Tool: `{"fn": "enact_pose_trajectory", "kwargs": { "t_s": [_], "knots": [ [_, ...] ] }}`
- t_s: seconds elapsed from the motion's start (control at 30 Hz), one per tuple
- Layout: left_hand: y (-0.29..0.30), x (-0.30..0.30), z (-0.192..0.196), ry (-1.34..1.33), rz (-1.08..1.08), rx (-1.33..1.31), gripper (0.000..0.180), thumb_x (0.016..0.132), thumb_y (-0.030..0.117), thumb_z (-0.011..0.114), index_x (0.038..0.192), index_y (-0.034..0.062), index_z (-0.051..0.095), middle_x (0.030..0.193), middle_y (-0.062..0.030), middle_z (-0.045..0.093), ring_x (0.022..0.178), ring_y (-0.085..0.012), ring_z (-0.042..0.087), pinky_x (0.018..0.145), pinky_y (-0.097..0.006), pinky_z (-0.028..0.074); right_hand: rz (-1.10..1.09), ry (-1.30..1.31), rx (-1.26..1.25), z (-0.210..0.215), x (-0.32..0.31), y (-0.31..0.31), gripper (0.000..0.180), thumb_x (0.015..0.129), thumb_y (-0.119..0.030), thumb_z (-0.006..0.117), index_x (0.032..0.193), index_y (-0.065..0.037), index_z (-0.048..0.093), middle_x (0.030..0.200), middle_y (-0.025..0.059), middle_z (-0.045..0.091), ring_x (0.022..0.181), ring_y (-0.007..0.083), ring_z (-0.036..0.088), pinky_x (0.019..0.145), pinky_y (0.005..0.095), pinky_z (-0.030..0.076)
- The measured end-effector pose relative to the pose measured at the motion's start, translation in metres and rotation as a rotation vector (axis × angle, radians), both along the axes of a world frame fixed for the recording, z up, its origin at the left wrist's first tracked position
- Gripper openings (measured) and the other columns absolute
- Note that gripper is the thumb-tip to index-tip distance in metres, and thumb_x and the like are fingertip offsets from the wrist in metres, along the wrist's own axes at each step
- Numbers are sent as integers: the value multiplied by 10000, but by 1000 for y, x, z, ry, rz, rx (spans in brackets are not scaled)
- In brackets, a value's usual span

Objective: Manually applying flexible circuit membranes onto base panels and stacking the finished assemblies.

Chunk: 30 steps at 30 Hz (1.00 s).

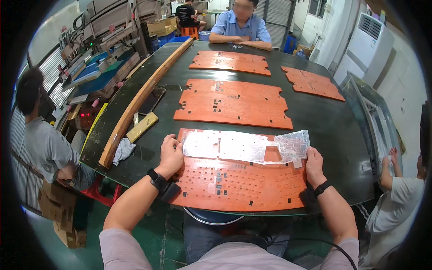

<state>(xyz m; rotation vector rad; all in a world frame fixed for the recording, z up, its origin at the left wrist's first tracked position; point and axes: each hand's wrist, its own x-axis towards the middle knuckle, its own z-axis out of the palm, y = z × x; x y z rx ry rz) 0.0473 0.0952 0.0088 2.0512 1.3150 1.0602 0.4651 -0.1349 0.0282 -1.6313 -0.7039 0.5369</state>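
A thin clear plastic film (243, 146) with cut-outs and fine printed lines lies across the far part of the nearest orange board (252, 180). It shines brightly under the light, and its right end shows the dense line pattern. My left hand (171, 157) pinches the film's left end, thumb and fingers together. At the other end, my right hand (315, 165) grips the film's right edge. The board beneath has many small round holes and several black square patches. Both wrists wear black bands, with dark blocks at the board's sides beside them.
Beyond lie more orange boards: a large one (231, 103), a farther one (229, 62) and one at right (312, 82). A long wooden bar (144, 96), yellow block (142, 127) and grey cloth (123, 150) are on the left. People sit at the far side, left and right.
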Motion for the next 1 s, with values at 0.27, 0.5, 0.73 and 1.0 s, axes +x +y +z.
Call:
{"fn": "enact_pose_trajectory", "kwargs": {
  "t_s": [0.27, 0.5, 0.73, 1.0],
  "knots": [
    [3, 1, -5, 8, 27, 59, 125, 847, 49, 613, 778, -25, 539, 1225, -285, 533, 1149, -423, 519, 964, -450, 420, -20, -215, -5, -16, 10, 3, 330, 1033, -239, 425, 1064, 25, 619, 961, 35, 638, 847, 98, 562, 782, 262, 464],
    [1, 3, -3, 39, 38, 65, 93, 837, 34, 589, 785, -27, 542, 1229, -286, 530, 1144, -432, 518, 968, -455, 418, -23, -261, 0, -36, 26, 2, 313, 1016, -221, 463, 1065, 41, 626, 1019, 87, 644, 926, 154, 588, 840, 293, 465],
    [-5, 4, 3, 160, 104, 0, 245, 833, 119, 599, 1012, -33, 531, 1353, -314, 410, 1285, -452, 372, 1060, -514, 294, -57, -359, -32, -16, 8, 2, 271, 976, -203, 530, 998, 38, 653, 1039, 130, 643, 961, 220, 612, 867, 324, 468],
    [-41, 34, 47, 727, -234, 62, 863, 885, 473, 560, 1427, -124, 254, 1519, -316, 202, 1432, -447, 150, 1113, -583, 149, -142, -463, -37, -25, 10, 11, 208, 902, -183, 596, 933, 13, 660, 953, 167, 641, 880, 278, 636, 794, 359, 498]
  ]
}}
